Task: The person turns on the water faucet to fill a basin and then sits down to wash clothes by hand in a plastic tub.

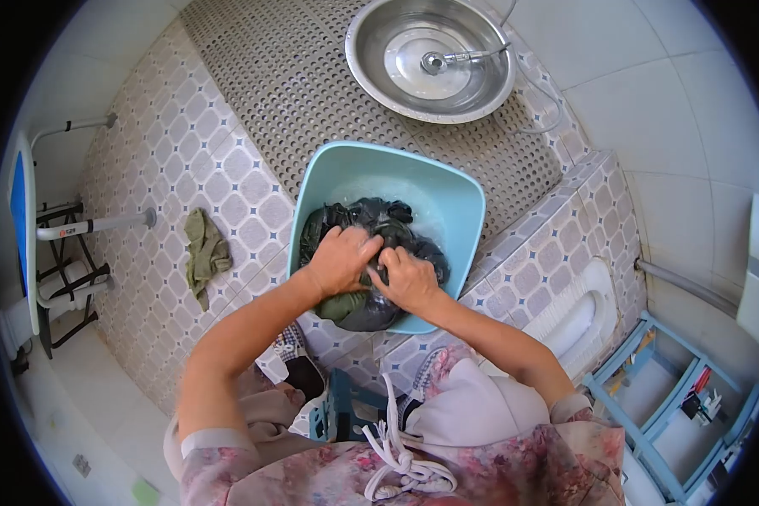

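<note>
A light-blue plastic tub (413,162) stands on the floor in front of me. Dark wet clothes (371,209) lie bunched in it, with an olive-green part (343,306) at the near side. Both hands are inside the tub, close together over the pile. My left hand (343,261) is closed on the dark clothing, its fingers curled inward. Facing it, my right hand (409,278) also grips the cloth, thumb and fingers bent. Some fingertips are hidden in the folds.
A steel basin (367,94) with a shower head (434,62) in it stands on a perforated mat (253,51). An olive cloth (204,253) lies on the tiles. A squat toilet (586,312) and blue rack (649,422) are right; a folding chair (67,228) is left.
</note>
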`<state>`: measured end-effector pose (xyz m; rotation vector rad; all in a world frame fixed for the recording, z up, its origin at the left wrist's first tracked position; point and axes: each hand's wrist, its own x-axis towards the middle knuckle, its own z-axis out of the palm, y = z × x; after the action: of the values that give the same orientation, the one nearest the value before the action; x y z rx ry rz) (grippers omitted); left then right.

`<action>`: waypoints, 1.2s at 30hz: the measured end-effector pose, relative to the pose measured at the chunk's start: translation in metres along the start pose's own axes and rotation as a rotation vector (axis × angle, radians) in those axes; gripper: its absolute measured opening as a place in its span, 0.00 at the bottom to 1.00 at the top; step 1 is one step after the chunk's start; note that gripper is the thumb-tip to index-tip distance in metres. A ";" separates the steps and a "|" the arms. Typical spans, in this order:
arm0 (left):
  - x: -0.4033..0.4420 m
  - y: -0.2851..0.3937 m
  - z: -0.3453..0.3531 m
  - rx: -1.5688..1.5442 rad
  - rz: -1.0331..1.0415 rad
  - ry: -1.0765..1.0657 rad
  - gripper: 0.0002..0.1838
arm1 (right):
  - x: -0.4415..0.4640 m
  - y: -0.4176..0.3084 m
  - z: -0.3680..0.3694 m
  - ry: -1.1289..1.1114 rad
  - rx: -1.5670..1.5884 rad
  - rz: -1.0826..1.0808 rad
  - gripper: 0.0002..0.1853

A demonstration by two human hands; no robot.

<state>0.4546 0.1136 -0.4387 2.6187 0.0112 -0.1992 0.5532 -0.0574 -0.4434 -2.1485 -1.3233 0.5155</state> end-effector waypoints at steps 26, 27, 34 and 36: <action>-0.022 0.029 -0.015 -0.006 -0.072 0.060 0.42 | -0.015 -0.019 -0.013 -0.012 0.035 -0.049 0.23; -0.016 0.020 -0.006 0.009 -0.066 0.034 0.42 | -0.009 -0.013 -0.003 -0.032 -0.013 -0.018 0.25; 0.084 -0.039 0.005 -0.106 -0.370 -0.145 0.39 | 0.090 0.075 0.026 -0.110 -0.109 0.322 0.19; 0.093 -0.050 0.009 -0.172 -0.369 -0.040 0.38 | 0.100 0.085 0.030 -0.107 -0.180 0.371 0.22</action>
<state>0.5434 0.1498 -0.4841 2.4208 0.4780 -0.3608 0.6376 0.0098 -0.5237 -2.5670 -1.0596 0.6869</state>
